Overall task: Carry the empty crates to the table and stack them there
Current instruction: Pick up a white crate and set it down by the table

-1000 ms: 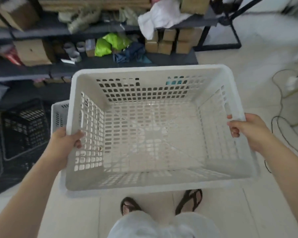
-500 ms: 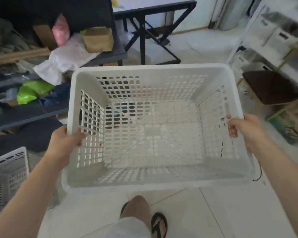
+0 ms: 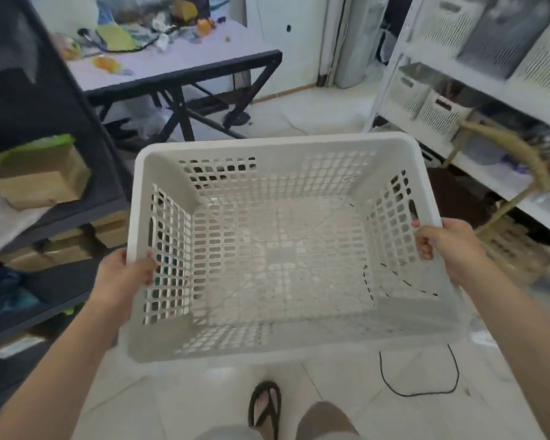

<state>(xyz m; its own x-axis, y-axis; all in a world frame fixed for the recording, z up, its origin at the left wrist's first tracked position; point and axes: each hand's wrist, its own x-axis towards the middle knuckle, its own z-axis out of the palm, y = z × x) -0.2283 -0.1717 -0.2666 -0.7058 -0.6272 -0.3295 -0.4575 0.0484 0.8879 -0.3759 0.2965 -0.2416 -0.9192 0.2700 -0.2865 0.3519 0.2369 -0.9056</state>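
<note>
An empty white perforated crate [image 3: 280, 258] fills the middle of the head view, held level in the air above the tiled floor. My left hand [image 3: 124, 274] grips its left rim, thumb inside the wall. My right hand [image 3: 445, 246] grips the right rim the same way. A table [image 3: 185, 66] with a pale top and black crossed legs stands ahead at the upper left, its top littered with small items. Nothing lies inside the crate.
A dark shelf unit [image 3: 45, 185] with cardboard boxes runs close along the left. White shelving [image 3: 477, 100] with more white crates lines the right. A wooden stool [image 3: 505, 173] stands at right. A black cable [image 3: 419, 376] loops on the floor near my sandalled foot [image 3: 264, 408].
The view has swung right, away from the dark shelves and the crates on the floor. The table now lies ahead and closer. Both hands keep the same grip on the crate.
</note>
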